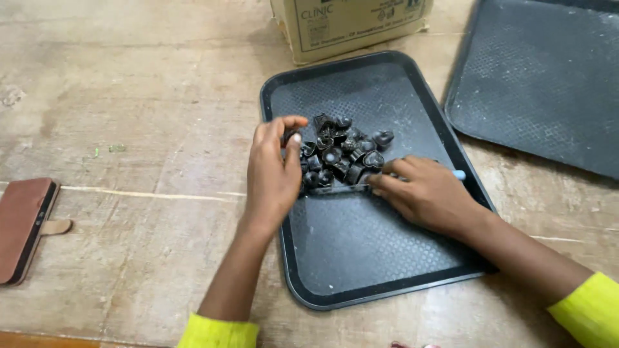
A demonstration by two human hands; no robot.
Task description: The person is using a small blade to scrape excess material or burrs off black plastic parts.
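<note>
Your left hand [274, 169] pinches one small dark moulded piece [291, 136] at the pile's edge; your right hand [427, 192] presses a thin blue-tipped tool [459, 174] against the pile [342, 151] on the black tray [361, 251]. The pieces look light, rigid, probably slippery: take each by its sides.

A tray [361, 270] is set on a wooden table [142, 116], and a heap of small parts [342, 151] is gathered in its far half. A box [351, 26] is placed just behind the tray, a second tray [548, 77] to its right. Well to the left, what may be a cased phone [22, 229] is laid.

The left hand [274, 174] is placed at the heap's left edge, the right hand [425, 193] at its near right.
</note>
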